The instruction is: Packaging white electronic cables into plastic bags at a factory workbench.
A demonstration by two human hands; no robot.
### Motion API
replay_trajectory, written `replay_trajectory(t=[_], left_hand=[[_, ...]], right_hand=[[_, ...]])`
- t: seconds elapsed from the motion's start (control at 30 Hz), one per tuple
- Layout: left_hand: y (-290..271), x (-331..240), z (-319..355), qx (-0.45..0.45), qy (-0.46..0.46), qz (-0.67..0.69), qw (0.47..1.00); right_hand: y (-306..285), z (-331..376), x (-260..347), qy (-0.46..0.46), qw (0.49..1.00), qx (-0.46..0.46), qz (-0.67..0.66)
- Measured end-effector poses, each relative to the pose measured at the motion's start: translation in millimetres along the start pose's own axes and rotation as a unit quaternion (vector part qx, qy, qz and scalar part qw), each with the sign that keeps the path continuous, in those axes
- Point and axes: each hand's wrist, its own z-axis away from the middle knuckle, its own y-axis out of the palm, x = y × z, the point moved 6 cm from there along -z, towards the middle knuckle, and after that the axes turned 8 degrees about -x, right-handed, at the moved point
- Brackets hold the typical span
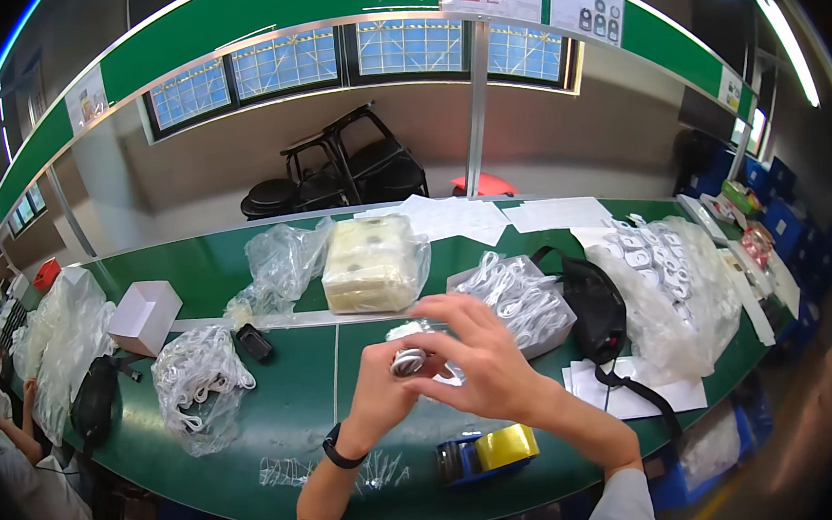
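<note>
Both my hands meet above the green table [289, 387], near its middle. My left hand [383, 395] grips a small coiled white cable in a clear bag [410, 360]. My right hand [477, 358] curls over the same bundle from the right, with its fingers pinching the bag. A black watch band [338, 454] sits on my left wrist. Under my right forearm stands a blue tape dispenser with a yellow roll [490, 450].
A clear bag of white cables [201, 384] lies at the left, another [527, 300] behind my hands. A wrapped cream block [372, 263], a white box [144, 316], black pouches [596, 314], white sheets [632, 395] and a bag of small parts [667, 279] crowd the table. Another person's arm [14, 428] shows at far left.
</note>
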Motion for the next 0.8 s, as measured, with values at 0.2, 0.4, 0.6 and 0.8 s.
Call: replay_trajectory(t=[0.2,0.4,0.6,0.8], left_hand=[[-12.3,-3.9,3.5,-0.013,0.035,-0.079,0.996],[-20.5,-2.2,1.8,0.003,0.049,-0.134,0.990],[-32.0,-10.6,-5.9,-0.079,0.062,-0.195,0.976],[-39.4,-10.3,-4.6,-0.106,0.079,-0.130,0.983]], right_hand=[[16.7,-1.7,3.5,-0.006,0.999,0.002,-0.046],[21.4,-11.0,5.1,-0.006,0.998,0.021,-0.053],[8.0,-18.1,0.0,0.007,0.996,-0.011,-0.091],[-19.1,-16.0,-2.1,0.048,0.983,-0.091,-0.154]])
